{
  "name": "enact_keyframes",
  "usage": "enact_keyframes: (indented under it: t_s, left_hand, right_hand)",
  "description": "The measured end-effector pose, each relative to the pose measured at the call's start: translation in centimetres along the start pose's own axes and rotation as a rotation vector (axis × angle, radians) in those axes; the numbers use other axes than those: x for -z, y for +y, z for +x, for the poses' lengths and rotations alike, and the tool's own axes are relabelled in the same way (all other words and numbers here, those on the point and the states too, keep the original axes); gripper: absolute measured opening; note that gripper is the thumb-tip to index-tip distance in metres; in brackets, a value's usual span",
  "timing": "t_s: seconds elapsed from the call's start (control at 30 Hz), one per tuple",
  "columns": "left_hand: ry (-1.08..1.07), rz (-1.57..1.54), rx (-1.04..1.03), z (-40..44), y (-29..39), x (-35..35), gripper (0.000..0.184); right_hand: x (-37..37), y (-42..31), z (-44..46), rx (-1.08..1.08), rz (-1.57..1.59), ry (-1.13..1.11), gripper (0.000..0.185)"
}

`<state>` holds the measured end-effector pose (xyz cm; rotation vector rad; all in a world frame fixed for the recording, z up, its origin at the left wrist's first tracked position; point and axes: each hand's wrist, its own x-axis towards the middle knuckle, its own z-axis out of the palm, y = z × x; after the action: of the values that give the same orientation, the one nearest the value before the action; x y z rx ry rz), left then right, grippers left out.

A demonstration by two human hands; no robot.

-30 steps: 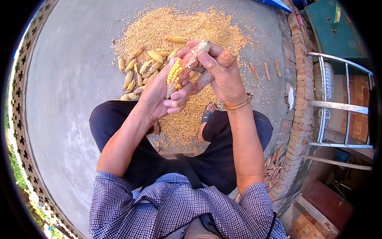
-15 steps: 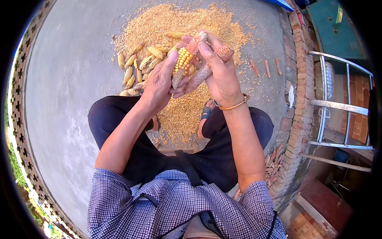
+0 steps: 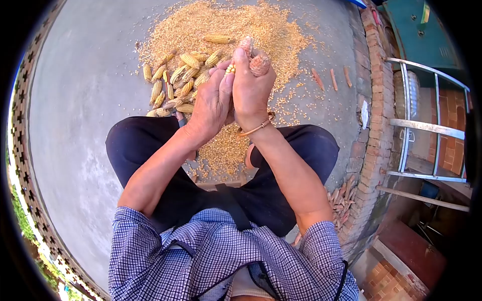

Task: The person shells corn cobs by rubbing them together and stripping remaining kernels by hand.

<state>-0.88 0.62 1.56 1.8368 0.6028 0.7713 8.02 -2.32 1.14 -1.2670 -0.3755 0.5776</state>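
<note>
Both hands are pressed together above the kernels, in the upper middle of the view. My left hand (image 3: pixel 211 103) is closed around a partly shelled ear of corn (image 3: pixel 230 69); a few yellow kernels show between the hands. The ear's stripped pinkish end (image 3: pixel 245 44) sticks up past my right thumb. In my right hand (image 3: pixel 252 90), also closed, is a bare corn cob (image 3: pixel 260 65), whose rounded end shows beside the index finger. The hands cover most of both pieces. Just beyond my left hand lie several ears of corn (image 3: pixel 190 60) in a heap.
Loose kernels (image 3: pixel 226 22) spread over the concrete floor (image 3: pixel 75 110), also between my feet. A few bare cobs (image 3: pixel 333 79) lie to the right, with a pile of cobs (image 3: pixel 342 203) by the brick edging (image 3: pixel 377 110). A metal ladder-like frame (image 3: pixel 427 122) stands beyond it.
My hands have come together, turning inward and moving slightly left. The ear and the bare cob, clearly visible before, are now mostly hidden between the palms. The view has shifted slightly.
</note>
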Motion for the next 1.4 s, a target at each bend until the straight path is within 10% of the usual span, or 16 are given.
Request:
enact_keyframes:
  t_s: [0.43, 0.7, 1.03, 1.27, 1.4]
  left_hand:
    - [-0.031, -0.358, 0.338, 0.7, 1.4, 1.2, 0.043]
    - [-0.01, 0.173, 0.105, 0.0, -0.3, -0.6, 0.043]
    - [-0.029, -0.391, 0.285, -0.1, -0.3, -0.9, 0.051]
    - [-0.055, -0.591, 0.481, 1.3, -0.2, 1.5, 0.053]
    - [-0.018, -0.106, 0.05, 1.6, -2.0, 0.8, 0.046]
  right_hand:
    - [0.9, -2.6, 1.1, -0.22, 0.132, -0.224, 0.028]
    - [0.1, -2.1, 0.1, -0.09, 0.076, -0.013, 0.022]
    - [-0.4, -1.4, 1.3, 0.081, -0.02, 0.026, 0.031]
    - [0.4, -3.3, 1.9, -0.196, 0.11, -0.25, 0.023]
    - [0.2, -3.0, 1.1, -0.103, 0.175, -0.283, 0.021]
